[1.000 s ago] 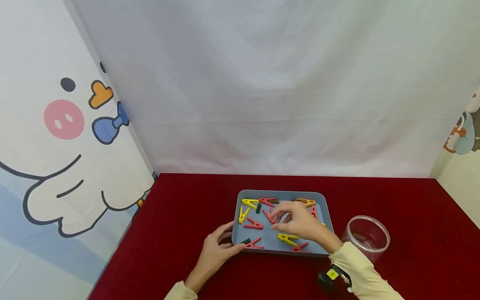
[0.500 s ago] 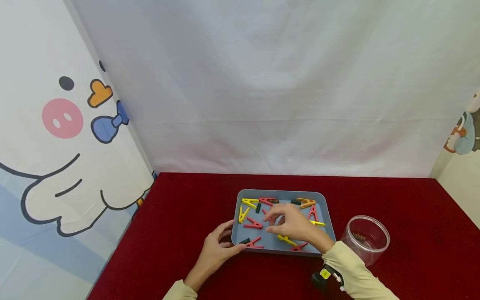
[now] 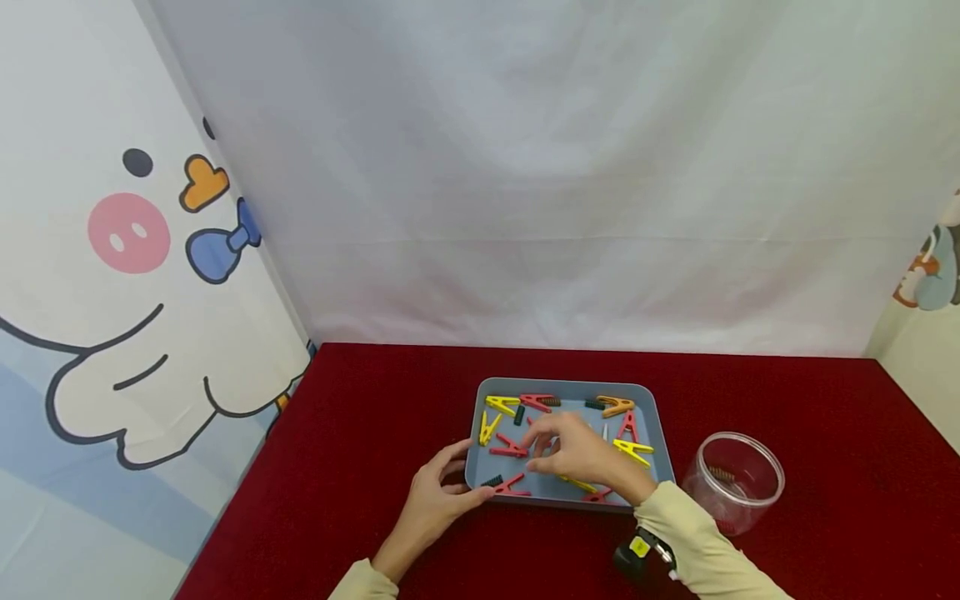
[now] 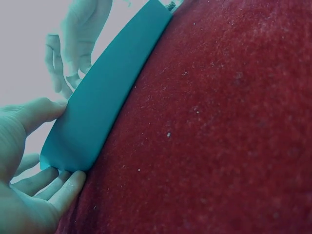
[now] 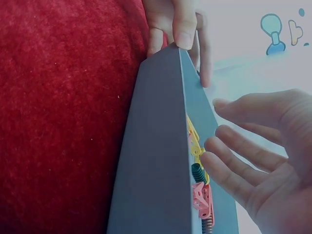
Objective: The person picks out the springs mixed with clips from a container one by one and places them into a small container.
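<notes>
A blue-grey tray (image 3: 562, 502) lies on the table with red, yellow and orange A-shaped plastic clips in it, such as a yellow clip (image 3: 633, 451) and a red clip (image 3: 509, 447). Among them are dark coil-like pieces, including a green coil (image 5: 198, 172). My left hand (image 3: 429, 502) holds the tray's left front corner, thumb on the rim and fingers against the outer side. Over the middle of the tray, my right hand (image 3: 573, 454) hovers with loosely bent fingers, thumb and fingertips apart. I see nothing between them. It partly covers a yellow clip and a red clip.
A round clear jar (image 3: 733, 483) stands right of the tray, with a brown coil-like piece (image 3: 722, 472) showing inside. The right forearm passes beside it. Dark red cloth (image 3: 390, 408) covers the table, and a pale curtain (image 3: 570, 250) hangs behind.
My right hand has shifted a little left and toward me over the tray, uncovering a yellow clip and a dark coil on the right side. The left hand stays at the corner.
</notes>
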### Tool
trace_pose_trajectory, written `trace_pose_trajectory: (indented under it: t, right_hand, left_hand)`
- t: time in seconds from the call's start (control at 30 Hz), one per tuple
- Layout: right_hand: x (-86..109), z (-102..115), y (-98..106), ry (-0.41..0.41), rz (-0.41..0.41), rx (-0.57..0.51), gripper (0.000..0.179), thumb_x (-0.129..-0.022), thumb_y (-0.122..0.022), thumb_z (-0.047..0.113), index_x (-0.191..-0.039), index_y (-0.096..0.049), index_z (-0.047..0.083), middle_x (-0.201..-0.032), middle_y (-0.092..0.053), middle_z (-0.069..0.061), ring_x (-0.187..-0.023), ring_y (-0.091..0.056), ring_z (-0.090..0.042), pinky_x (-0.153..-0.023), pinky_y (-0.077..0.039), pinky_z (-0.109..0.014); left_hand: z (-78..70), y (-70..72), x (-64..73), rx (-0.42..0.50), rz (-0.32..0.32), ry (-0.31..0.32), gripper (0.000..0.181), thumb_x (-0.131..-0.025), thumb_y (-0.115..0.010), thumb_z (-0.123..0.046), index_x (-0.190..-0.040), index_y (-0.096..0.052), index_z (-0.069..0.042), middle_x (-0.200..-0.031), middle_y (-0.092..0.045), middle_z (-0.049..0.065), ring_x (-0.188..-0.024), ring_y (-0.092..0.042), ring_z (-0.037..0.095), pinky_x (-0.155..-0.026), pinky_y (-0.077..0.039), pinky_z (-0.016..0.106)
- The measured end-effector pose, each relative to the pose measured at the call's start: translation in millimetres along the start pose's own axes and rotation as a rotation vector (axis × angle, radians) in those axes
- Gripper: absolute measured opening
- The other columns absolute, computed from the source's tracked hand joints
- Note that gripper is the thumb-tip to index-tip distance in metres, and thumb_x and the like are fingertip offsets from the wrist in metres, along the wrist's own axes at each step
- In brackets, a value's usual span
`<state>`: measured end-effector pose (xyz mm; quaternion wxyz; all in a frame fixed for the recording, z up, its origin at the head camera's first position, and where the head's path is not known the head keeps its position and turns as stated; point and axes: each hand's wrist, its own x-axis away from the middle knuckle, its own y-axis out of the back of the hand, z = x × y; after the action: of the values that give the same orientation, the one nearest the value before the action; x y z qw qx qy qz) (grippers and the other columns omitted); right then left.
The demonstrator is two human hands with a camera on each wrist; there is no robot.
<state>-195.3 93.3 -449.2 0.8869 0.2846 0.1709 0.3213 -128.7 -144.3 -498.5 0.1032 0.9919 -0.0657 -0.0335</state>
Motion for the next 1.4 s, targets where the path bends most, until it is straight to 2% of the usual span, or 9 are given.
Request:
trace_pose_trajectory:
  t: [0.17,0.3,0.7,1.0,1.23,1.4]
  right_hand:
    - [-1.8,-0.7,-4.4,0.021,0.018,0.007,0.018,-0.079,-0.075,0.006,-0.097,-0.072,0.005,-0.095,-0.067,-0.008,-0.076,-0.061,-0.012,-0.066,-0.052,-0.027]
    - [-6.4,-0.6,-9.6,0.048,0.043,0.029,0.016,-0.079,-0.074,0.003,-0.095,-0.072,0.005,-0.093,-0.067,-0.008,-0.074,-0.061,-0.011,-0.067,-0.052,-0.025]
    - [-20.0,4.6,-21.0,0.066,0.081,0.072,0.014,-0.077,-0.074,0.002,-0.091,-0.071,0.004,-0.087,-0.067,-0.007,-0.069,-0.060,-0.008,-0.066,-0.050,-0.024]
    - [-28.8,8.7,-30.6,0.105,0.104,0.057,0.013,-0.076,-0.072,-0.003,-0.089,-0.071,0.001,-0.080,-0.068,-0.007,-0.064,-0.060,-0.005,-0.058,-0.049,-0.021]
    - [-35.8,9.4,-38.2,0.108,0.122,0.101,0.013,-0.075,-0.071,-0.005,-0.085,-0.071,0.002,-0.076,-0.067,-0.004,-0.061,-0.058,-0.003,-0.055,-0.048,-0.019]
    - [-38.5,7.8,-41.9,0.150,0.134,0.162,0.016,-0.072,-0.068,-0.009,-0.082,-0.072,0.003,-0.078,-0.067,-0.004,-0.063,-0.056,-0.001,-0.056,-0.047,-0.017]
  left_hand:
    - [-0.9,-1.0,-1.4,0.016,0.013,-0.013,0.069,-0.079,-0.079,-0.015,-0.138,-0.045,-0.005,-0.131,-0.048,0.022,-0.114,-0.053,0.033,-0.079,-0.052,0.027]
    - [-0.9,-0.8,-1.0,0.017,0.016,0.000,0.070,-0.078,-0.079,-0.016,-0.139,-0.045,-0.005,-0.131,-0.049,0.021,-0.114,-0.053,0.033,-0.078,-0.052,0.027]
    - [-2.0,2.3,-2.2,0.023,0.031,0.005,0.071,-0.079,-0.078,-0.014,-0.141,-0.044,-0.006,-0.134,-0.046,0.020,-0.116,-0.052,0.033,-0.078,-0.052,0.025]
    - [-1.7,6.0,-0.4,0.025,0.029,0.010,0.071,-0.079,-0.078,-0.012,-0.140,-0.044,-0.007,-0.133,-0.048,0.019,-0.116,-0.053,0.033,-0.078,-0.052,0.026]
    - [-2.1,6.6,0.0,0.026,0.043,0.002,0.070,-0.080,-0.077,-0.013,-0.141,-0.043,-0.007,-0.134,-0.048,0.019,-0.115,-0.054,0.032,-0.080,-0.052,0.026]
    - [-0.9,5.5,-0.5,0.033,0.052,-0.008,0.071,-0.080,-0.077,-0.014,-0.142,-0.042,-0.008,-0.133,-0.049,0.019,-0.115,-0.054,0.032,-0.080,-0.052,0.025]
